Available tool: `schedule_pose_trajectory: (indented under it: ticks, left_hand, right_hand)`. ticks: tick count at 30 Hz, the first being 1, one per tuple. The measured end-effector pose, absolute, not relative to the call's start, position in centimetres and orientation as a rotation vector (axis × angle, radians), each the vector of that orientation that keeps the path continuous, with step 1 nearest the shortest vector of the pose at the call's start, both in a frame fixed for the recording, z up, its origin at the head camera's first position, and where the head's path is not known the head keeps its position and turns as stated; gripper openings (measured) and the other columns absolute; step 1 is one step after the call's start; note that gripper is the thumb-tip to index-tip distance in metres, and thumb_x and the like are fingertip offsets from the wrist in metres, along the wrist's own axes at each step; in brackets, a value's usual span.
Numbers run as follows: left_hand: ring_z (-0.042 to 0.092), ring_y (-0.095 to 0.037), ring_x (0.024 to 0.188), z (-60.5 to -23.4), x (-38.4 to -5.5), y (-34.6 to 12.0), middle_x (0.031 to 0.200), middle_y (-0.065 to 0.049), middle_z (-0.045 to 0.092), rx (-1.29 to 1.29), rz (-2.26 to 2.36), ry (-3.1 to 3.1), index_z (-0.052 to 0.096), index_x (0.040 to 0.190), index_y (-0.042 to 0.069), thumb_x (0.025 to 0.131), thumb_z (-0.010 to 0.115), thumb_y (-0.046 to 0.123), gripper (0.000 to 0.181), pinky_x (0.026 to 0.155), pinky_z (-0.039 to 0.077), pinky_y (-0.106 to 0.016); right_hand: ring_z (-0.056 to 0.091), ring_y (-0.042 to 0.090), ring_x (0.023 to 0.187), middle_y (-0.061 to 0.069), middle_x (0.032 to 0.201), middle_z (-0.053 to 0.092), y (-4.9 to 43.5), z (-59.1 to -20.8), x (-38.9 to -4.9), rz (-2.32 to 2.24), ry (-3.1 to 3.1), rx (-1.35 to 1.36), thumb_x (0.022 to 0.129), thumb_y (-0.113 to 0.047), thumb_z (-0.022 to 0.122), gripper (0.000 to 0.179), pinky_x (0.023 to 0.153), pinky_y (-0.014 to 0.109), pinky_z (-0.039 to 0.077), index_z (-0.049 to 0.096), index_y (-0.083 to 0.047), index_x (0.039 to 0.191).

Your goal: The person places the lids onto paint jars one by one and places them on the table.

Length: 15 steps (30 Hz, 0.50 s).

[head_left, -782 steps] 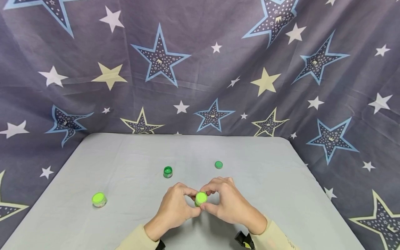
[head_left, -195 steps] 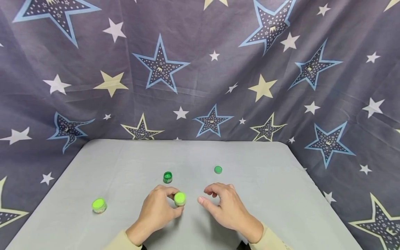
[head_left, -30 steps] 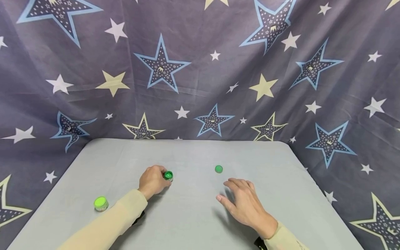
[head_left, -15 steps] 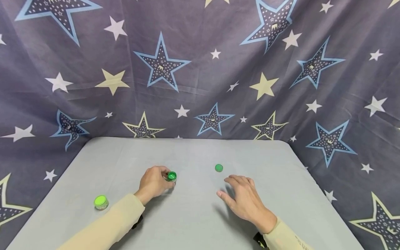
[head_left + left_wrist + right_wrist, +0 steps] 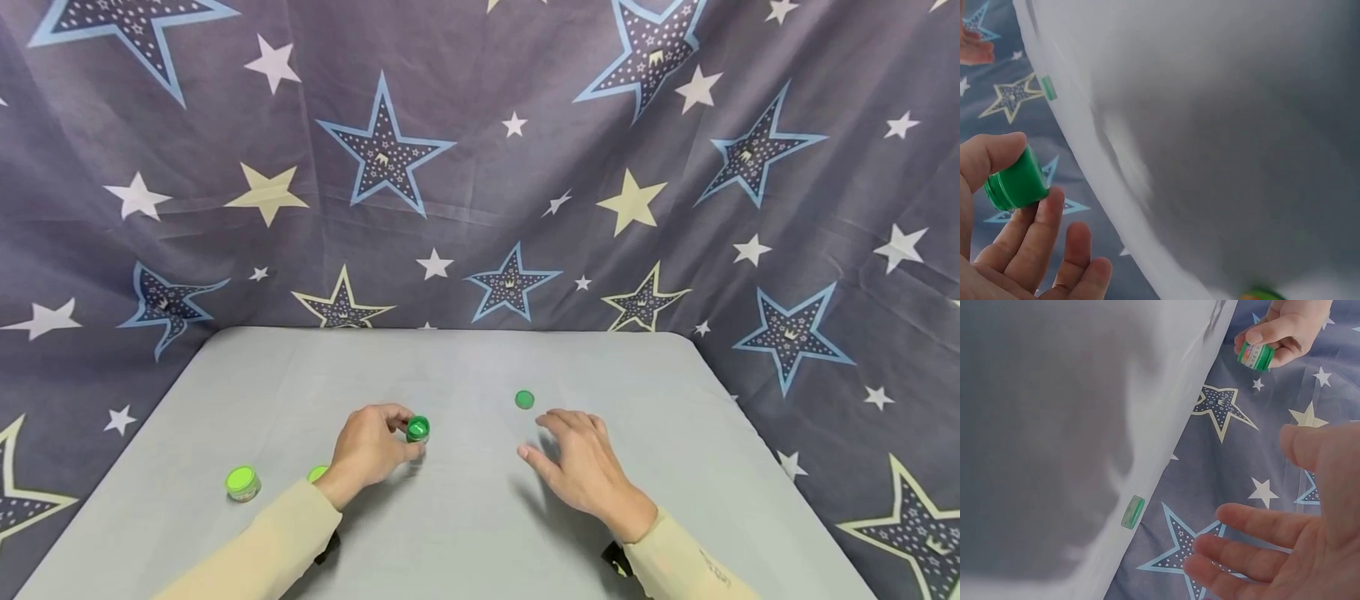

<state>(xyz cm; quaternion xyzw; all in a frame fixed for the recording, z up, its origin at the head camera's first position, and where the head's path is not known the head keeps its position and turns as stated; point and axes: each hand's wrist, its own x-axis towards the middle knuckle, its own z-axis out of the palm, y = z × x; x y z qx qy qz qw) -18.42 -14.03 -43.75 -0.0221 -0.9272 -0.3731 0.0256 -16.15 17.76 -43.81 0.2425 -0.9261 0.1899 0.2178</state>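
Observation:
My left hand (image 5: 375,448) pinches a small dark green paint jar (image 5: 417,429) between thumb and fingers, above the table. The jar's top is uncovered and green shows inside. In the left wrist view the jar (image 5: 1019,181) hangs tilted between thumb and fingertips; a label shows on the jar (image 5: 1255,356) in the right wrist view. My right hand (image 5: 585,467) hovers over the table with fingers spread and holds nothing. The round green lid (image 5: 525,400) lies on the table just beyond its fingertips; the lid (image 5: 1133,512) also shows in the right wrist view.
A jar with a light green lid (image 5: 242,482) stands at the left of the grey-white table (image 5: 465,533). Another light green lidded jar (image 5: 318,473) is partly hidden behind my left wrist. A star-patterned curtain (image 5: 465,167) hangs behind the table.
My left hand has lifted the dark green jar and brought it slightly right and nearer. The second light green jar has come partly into sight beside my left wrist. The right hand has barely moved.

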Motion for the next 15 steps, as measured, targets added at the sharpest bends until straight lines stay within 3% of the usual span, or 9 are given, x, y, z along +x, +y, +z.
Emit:
schedule_pose_trajectory:
  ticks: [15]
  left_hand:
    - [0.064,-0.02,0.101,-43.2,-16.1,-12.4,0.087,0.015,0.07,-0.136,-1.205,-2.818,0.079,0.091,0.027,0.072,0.094,0.02,0.026,0.084,0.051,-0.042]
  right_hand:
    - [0.065,0.036,0.109,0.015,0.117,0.072,17.4,-43.8,-18.2,0.529,-2.557,0.641,0.088,-0.041,0.08,0.049,0.095,0.055,0.043,0.072,-0.002,0.117]
